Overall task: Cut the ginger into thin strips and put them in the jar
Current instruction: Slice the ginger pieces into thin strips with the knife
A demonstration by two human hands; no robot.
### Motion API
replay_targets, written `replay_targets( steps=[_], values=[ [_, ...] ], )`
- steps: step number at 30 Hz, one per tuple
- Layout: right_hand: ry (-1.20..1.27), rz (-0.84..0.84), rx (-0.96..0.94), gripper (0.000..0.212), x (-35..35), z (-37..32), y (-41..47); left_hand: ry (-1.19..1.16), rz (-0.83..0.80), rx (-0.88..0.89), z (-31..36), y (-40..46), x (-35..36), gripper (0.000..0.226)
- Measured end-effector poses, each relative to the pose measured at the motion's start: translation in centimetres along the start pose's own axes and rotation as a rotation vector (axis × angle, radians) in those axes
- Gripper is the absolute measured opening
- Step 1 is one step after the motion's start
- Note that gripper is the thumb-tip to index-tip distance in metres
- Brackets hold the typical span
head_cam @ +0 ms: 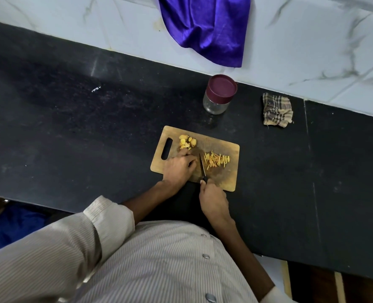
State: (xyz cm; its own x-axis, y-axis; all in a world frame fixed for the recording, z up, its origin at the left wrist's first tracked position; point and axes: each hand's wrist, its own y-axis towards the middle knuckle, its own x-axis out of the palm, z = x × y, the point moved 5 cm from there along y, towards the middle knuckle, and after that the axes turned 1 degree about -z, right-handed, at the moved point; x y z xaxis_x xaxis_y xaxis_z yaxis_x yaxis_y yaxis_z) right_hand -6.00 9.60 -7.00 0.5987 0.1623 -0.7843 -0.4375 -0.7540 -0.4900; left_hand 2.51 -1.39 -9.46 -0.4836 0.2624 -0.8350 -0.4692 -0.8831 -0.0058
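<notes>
- Here, a wooden cutting board [225, 149] lies flat on the dark bench [71, 127], its handle slot toward the left.
- The left hand [177, 166] rests knuckles-up on the board's left half, its fingers [192, 163] curled down and pressed together over something beneath them; what they hold is hidden, so I cannot tell whether a piece of ginger is under the fingertips.
- The right hand [212, 200] is closed around the dark handle of a small knife [202, 166], fingers wrapped tight, at the board's near edge.
- The knife blade points away from the person and lies on the board just beside the left hand's fingertips, between that hand and the cut strips.
- A loose pile of thin ginger strips [217, 160] lies on the right half of the board, just right of the blade.
- Several uncut ginger chunks [187, 142] sit together near the board's far left corner, beside the handle slot and touching or almost touching the left hand's far side.
- The jar [219, 95], clear glass with a maroon lid on it, stands upright on the bench beyond the board, apart from it, close to the wall.
- A crumpled checked cloth [277, 110] lies on the bench to the right of the jar.
- A purple cloth [205, 29] hangs down over the pale marble-patterned wall tiles above the jar.
- The person wears a pale striped shirt [159, 259] with the left sleeve rolled up at the forearm.
</notes>
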Motion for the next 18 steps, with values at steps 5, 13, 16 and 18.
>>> replay_targets(
  steps=[5,13,16,18],
  values=[
    [0.064,0.036,0.022,0.038,-0.66,0.89,0.06,-0.031,0.018,-0.002,0.01,-0.02,-0.11,0.023],
    [0.103,0.011,-0.03,0.038,-0.6,0.67,-0.22,-0.185,0.08,-0.027,-0.87,-0.21,-0.47,0.018],
    [0.093,-0.005,-0.045,0.038,-0.32,0.38,-0.25,-0.187,0.086,-0.031,-0.81,-0.17,-0.46,0.018],
    [0.088,-0.021,-0.044,0.038,-0.17,0.22,-0.19,-0.179,0.084,-0.037,-0.71,-0.14,-0.49,0.019]
  ],
)
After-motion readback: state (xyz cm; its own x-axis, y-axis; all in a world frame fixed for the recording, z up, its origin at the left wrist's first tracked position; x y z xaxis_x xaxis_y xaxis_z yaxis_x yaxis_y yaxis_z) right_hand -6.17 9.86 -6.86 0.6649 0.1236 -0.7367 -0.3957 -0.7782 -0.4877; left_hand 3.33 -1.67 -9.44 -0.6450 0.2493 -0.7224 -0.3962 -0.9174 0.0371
